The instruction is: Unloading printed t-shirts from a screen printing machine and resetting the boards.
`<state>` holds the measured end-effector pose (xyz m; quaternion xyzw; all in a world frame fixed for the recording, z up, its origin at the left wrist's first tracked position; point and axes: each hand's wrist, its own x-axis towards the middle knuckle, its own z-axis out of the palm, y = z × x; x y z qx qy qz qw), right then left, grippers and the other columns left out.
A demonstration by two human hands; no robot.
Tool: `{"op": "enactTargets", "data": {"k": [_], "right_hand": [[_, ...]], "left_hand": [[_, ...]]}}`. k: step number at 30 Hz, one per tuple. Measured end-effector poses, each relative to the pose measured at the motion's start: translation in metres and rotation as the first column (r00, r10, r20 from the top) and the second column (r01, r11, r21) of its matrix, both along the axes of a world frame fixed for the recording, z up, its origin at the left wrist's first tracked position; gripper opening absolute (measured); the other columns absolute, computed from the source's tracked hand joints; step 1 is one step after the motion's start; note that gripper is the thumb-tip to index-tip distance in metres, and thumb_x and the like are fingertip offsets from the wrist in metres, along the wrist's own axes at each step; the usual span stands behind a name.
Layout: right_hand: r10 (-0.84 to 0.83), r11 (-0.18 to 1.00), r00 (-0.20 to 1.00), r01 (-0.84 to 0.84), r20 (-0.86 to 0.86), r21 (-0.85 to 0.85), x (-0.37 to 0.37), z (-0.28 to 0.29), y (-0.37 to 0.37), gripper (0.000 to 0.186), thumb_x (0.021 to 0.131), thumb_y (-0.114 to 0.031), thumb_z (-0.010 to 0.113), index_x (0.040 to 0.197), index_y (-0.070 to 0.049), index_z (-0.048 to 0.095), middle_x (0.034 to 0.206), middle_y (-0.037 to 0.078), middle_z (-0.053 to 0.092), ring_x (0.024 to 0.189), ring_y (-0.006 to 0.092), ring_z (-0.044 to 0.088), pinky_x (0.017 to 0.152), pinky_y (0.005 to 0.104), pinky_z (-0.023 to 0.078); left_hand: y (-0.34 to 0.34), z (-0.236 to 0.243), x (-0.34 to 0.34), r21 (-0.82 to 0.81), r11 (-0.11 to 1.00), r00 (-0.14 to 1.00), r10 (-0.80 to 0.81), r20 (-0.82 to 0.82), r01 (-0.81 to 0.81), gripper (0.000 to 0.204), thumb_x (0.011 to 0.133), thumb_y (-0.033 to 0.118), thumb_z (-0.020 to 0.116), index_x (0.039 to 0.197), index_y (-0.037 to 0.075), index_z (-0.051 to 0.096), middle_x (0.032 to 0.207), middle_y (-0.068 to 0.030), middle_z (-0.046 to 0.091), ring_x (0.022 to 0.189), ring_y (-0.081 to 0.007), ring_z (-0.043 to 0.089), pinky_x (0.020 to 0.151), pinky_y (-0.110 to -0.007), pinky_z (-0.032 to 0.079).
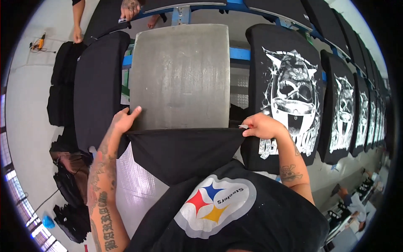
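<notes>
A black T-shirt (184, 153) stretches between my hands, its open edge across the near end of a bare grey printing platen (180, 75). My left hand (122, 121) holds the cloth at the platen's left corner, thumb sticking out over the board and fingers partly hidden. On the other side, my right hand (265, 127) is closed in a pinch on the edge of the shirt. A small white and red tag (246, 126) shows at its fingertips. The shirt's near part hangs down in front of my body.
Black shirts cover the platens on both sides; the right one (294, 92) carries a white print. Stacked black garments (65, 84) lie at left. Co-workers' hands (130, 9) work beyond the far left. Blue rails (239, 53) run behind. An orange tool (41, 42) lies far left.
</notes>
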<state>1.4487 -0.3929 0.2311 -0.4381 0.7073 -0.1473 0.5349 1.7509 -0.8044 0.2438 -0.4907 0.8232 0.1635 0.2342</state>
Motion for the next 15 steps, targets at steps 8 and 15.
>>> {"op": "enactTargets", "data": {"k": [8,15], "right_hand": [[-0.078,0.981,0.992,0.060,0.094,0.186,0.095,0.007,0.040,0.036,0.084,-0.033,0.076,0.098,-0.001,0.067,0.085,0.016,0.067,0.078,0.0301,0.064,0.074,0.0378,0.051],[-0.610,0.766,0.792,0.598,0.030,-0.234,0.093,0.009,0.005,0.025,0.104,-0.023,0.046,0.112,-0.002,0.056,0.095,0.015,0.067,0.088,0.0288,0.069,0.078,0.0369,0.052]], "left_hand": [[0.059,-0.084,0.082,-0.218,0.915,0.776,0.140,-0.615,-0.339,0.044,0.103,0.037,0.045,0.110,-0.001,0.066,0.097,-0.0243,0.065,0.093,-0.0409,0.061,0.082,-0.046,0.048],[0.052,-0.094,0.083,-0.219,0.928,0.669,0.042,-0.742,-0.300,0.043,0.104,0.034,0.045,0.108,-0.003,0.066,0.096,-0.0227,0.065,0.092,-0.0398,0.061,0.082,-0.045,0.048]]}}
